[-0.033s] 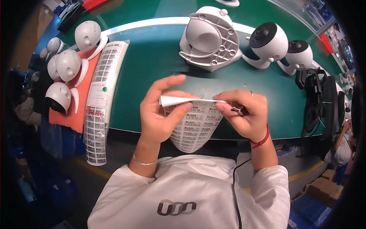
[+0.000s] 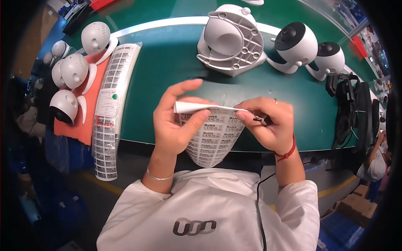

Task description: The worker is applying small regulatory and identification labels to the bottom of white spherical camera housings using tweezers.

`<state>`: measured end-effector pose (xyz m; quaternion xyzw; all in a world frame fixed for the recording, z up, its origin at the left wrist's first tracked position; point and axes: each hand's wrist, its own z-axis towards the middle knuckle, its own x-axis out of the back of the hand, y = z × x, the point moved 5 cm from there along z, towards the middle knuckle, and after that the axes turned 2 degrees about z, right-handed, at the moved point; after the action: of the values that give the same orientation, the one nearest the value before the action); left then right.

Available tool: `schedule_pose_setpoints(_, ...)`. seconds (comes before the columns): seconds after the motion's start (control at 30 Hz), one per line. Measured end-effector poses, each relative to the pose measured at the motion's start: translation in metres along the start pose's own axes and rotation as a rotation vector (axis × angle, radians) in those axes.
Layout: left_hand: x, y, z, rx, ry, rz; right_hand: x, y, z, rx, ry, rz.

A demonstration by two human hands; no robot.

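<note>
Label sheet between the hands at bench edge. Left hand pinches its curled top; right hand grips its right end, plus dark item, unclear. Probably peeling; next move calls for steady left hold.

White shirt, linked-loop print; silver bangle; red bracelet.

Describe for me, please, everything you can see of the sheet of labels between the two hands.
The sheet of labels looks like thin, flexible paper, pale, with rows of small rectangular labels in dark print. Its top edge is bent over, showing a blank white strip; below, it curves toward the person, narrowing to a rounded end. The left hand holds its upper left, thumb on the printed face; the right hand pinches its upper right. It lies across the view of the green table's near edge.
</note>
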<state>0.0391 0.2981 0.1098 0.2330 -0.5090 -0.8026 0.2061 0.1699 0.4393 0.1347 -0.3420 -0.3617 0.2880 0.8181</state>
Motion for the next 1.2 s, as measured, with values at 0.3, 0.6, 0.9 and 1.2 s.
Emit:
schedule_pose_setpoints(0.3, 0.005, -0.023, -0.004, 0.245, 0.092, -0.158, -0.013, 0.003, -0.001, -0.117, -0.012, 0.093)
schedule_pose_setpoints(0.6, 0.019, -0.032, -0.005, 0.205, 0.097, -0.001, 0.006, 0.023, -0.016, -0.315, 0.433, 0.202)
schedule_pose_setpoints(0.9, 0.022, -0.032, 0.001, 0.275, 0.167, 0.138, 0.037, 0.030, -0.038, -0.577, 0.316, -0.181)
schedule_pose_setpoints(1.2, 0.025, -0.035, -0.002, 0.313, 0.188, 0.129, 0.020, -0.002, -0.014, -0.225, 0.101, -0.072)
